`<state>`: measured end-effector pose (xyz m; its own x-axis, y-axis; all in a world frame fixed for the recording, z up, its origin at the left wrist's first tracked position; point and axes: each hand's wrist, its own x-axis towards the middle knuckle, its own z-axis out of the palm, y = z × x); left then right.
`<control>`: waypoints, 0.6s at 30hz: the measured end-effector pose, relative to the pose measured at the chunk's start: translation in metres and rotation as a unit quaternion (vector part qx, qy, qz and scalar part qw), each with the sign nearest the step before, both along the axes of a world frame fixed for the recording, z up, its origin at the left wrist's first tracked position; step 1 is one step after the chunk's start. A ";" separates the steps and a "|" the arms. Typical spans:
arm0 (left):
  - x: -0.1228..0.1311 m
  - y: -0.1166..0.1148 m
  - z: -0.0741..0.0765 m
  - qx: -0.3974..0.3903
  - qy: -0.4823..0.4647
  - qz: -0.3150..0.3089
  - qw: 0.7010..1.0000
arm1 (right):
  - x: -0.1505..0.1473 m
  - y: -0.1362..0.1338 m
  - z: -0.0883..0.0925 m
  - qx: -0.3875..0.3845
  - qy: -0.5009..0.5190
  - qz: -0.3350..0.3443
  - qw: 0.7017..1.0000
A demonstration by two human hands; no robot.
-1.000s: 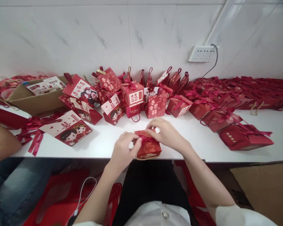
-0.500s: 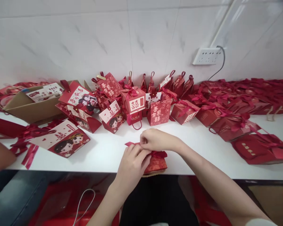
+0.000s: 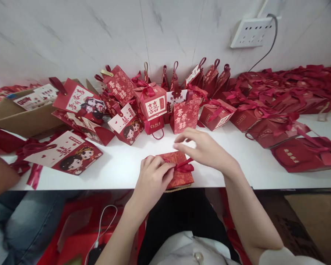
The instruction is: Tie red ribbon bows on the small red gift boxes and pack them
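Note:
A red patterned gift box [image 3: 182, 179] lies at the table's front edge, right before me. Across its top runs a dark red ribbon [image 3: 184, 167], with a loop or end sticking out to the right. My left hand [image 3: 157, 171] rests on the left part of the box, its fingers pinched together on the ribbon and hiding the middle of it. My right hand [image 3: 201, 147] hovers just above the box's back right corner, thumb and fingers apart, with nothing visible between them. Behind it stands an upright red box [image 3: 185, 115] with pale lettering.
Finished-looking boxes crowd the back, one with a double-happiness label [image 3: 154, 106]. At left lie a couple-printed box [image 3: 68, 152] and a cardboard carton [image 3: 19, 117]. Red boxes [image 3: 295, 154] fill the right. Another person's arm [image 3: 1, 176] shows at far left. A socket strip [image 3: 252, 33] is on the wall.
My right hand has come off the ribbon, moving up and right, and its fingers have opened. My left hand stays on the ribbon. The camera view has tilted down.

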<state>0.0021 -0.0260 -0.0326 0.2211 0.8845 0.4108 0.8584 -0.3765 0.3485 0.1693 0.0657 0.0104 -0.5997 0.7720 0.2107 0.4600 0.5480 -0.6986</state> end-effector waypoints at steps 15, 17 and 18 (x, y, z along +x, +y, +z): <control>-0.001 0.007 0.005 -0.105 -0.061 -0.033 0.992 | -0.003 0.027 -0.014 -0.185 0.042 0.047 0.981; -0.002 0.008 0.005 -0.095 -0.051 -0.043 0.993 | -0.014 0.034 -0.015 -0.185 0.014 0.048 0.981; -0.003 0.008 0.004 -0.093 -0.044 -0.046 0.994 | -0.018 0.037 -0.017 -0.187 0.000 0.044 0.981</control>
